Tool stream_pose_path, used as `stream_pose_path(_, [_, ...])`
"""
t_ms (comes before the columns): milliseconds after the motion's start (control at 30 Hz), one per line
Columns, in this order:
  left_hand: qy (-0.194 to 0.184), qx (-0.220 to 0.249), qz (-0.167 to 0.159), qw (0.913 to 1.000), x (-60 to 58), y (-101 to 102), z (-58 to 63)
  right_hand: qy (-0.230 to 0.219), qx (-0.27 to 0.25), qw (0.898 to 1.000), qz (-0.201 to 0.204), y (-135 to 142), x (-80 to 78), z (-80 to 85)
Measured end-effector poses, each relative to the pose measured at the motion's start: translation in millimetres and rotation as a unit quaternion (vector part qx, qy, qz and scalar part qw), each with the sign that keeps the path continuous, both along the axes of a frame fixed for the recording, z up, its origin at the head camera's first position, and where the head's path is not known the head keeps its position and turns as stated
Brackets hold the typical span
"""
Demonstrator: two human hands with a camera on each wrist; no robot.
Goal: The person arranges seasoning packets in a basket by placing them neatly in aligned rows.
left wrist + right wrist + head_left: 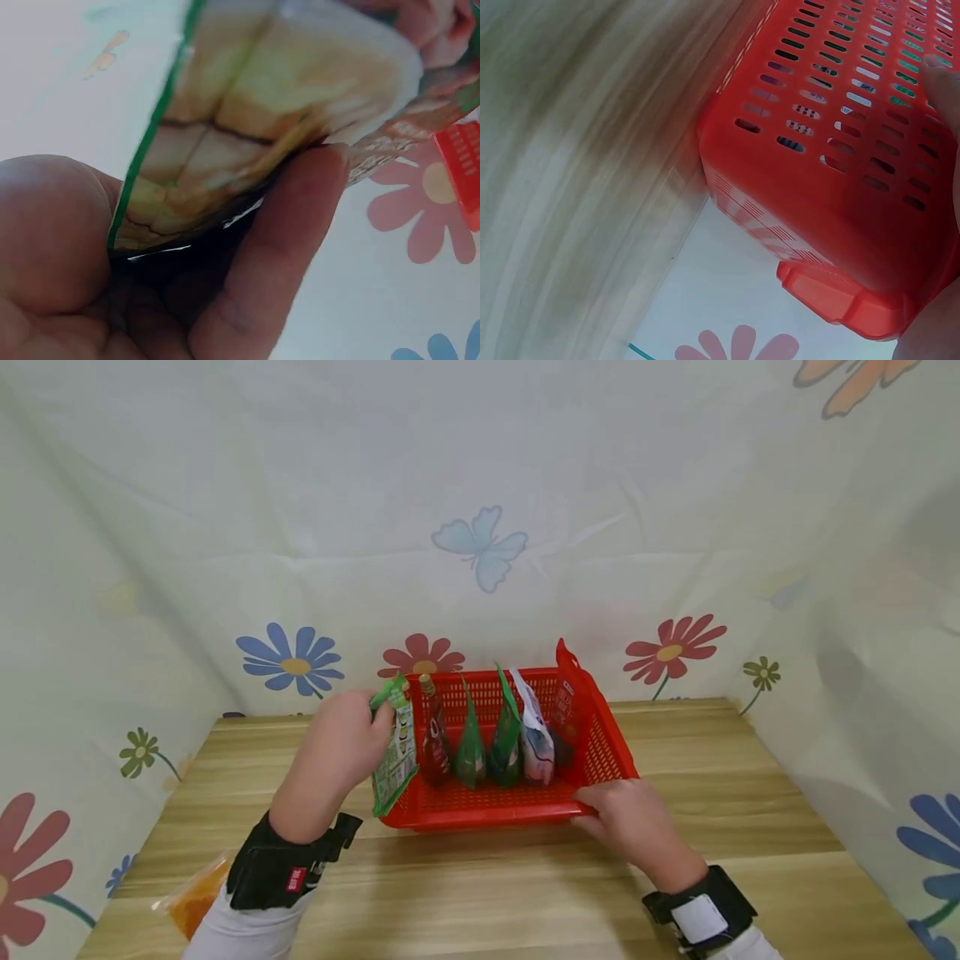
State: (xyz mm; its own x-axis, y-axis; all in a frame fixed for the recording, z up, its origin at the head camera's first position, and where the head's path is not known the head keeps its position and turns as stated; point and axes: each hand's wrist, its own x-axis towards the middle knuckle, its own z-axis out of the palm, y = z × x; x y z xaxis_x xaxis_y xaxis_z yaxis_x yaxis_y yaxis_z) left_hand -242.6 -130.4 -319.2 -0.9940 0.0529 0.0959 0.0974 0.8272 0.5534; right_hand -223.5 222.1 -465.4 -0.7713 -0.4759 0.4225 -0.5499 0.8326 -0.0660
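My left hand (347, 735) pinches a green printed food packet (397, 747) by its upper edge, holding it upright at the left end of a red plastic basket (480, 817). Up close in the left wrist view, the packet (225, 112) sits between thumb and fingers. At the basket's front right corner, my right hand (633, 822) grips the rim. Inside the basket stand a dark bottle (436, 735), a green packet (470, 752), another green packet (506, 743), a white packet (536, 735) and a red packet (568, 702) leaning at the right wall.
An orange packet in clear wrap (197, 897) lies on the wooden table (465, 893) at the front left, partly behind my left sleeve. A pale cloth wall (570, 585) with flower and butterfly prints rises behind the basket and along both sides.
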Motion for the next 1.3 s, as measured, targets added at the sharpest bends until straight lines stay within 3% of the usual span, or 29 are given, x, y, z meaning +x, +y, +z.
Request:
stream_pose_path(133, [0.007, -0.023, 0.007, 0.9997, -18.3, 0.9, -6.1, 0.005, -0.008, 1.0, 0.004, -0.3, -1.1, -0.5])
stream_pose_path(333, [-0.022, -0.061, -0.001, 0.9979, -61.0, 8.7, -22.6, -0.003, -0.016, 1.0, 0.0, 0.0, -2.0, -2.3])
stream_pose_path(500, [-0.045, -0.056, -0.002, 0.9974, -88.6, 16.8, -32.9, 0.003, -0.016, 1.0, -0.001, 1.2, -3.2, -3.0])
stream_pose_path(667, [-0.062, -0.029, 0.005, 0.9976, -104.1, 20.0, -40.6, 0.001, -0.02, 1.0, -0.007, 1.1, -3.3, -3.8])
stream_pose_path(800, [-0.071, -0.017, 0.005, 0.9973, -110.7, 21.2, -53.4, -0.007, -0.022, 1.0, -0.014, -0.4, -1.7, -4.1])
stream_pose_path(933, [-0.078, -0.051, -0.013, 0.9956, -109.1, 20.9, -61.2, -0.015, -0.029, 0.999, -0.019, -2.5, -0.9, -4.3])
stream_pose_path(1033, [-0.094, -0.056, -0.039, 0.9933, -107.4, 22.3, -61.1, -0.013, -0.033, 0.999, -0.018, -2.7, -0.8, -4.3])
stream_pose_path(1100, [-0.107, -0.034, -0.053, 0.9922, -106.7, 23.6, -60.2, -0.011, -0.035, 0.999, -0.017, -2.9, -0.8, -4.3])
stream_pose_path(1300, [-0.126, 0.008, -0.046, 0.9909, -102.8, 26.9, -58.3, -0.006, -0.036, 0.999, -0.015, -3.2, -1.0, -4.5])
